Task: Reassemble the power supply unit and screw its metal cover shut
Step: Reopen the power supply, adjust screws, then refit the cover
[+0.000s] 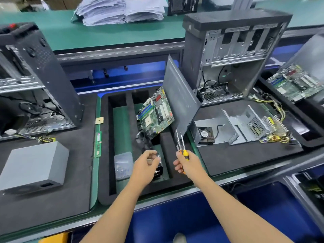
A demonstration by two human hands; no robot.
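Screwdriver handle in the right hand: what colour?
Orange and black screwdriver handle, seen in the head view.

left hand blurred, grasp unclear, clear box contents too small

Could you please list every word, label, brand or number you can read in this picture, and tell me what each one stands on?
No text can be read for certain.
Black box at the far edge: white print, sideways, too blurred to read.
Stacked papers: print too small to read.
Motherboard in the foam tray: markings too small.
RAM stick: label unreadable.
Right hand's screwdriver: no visible text.
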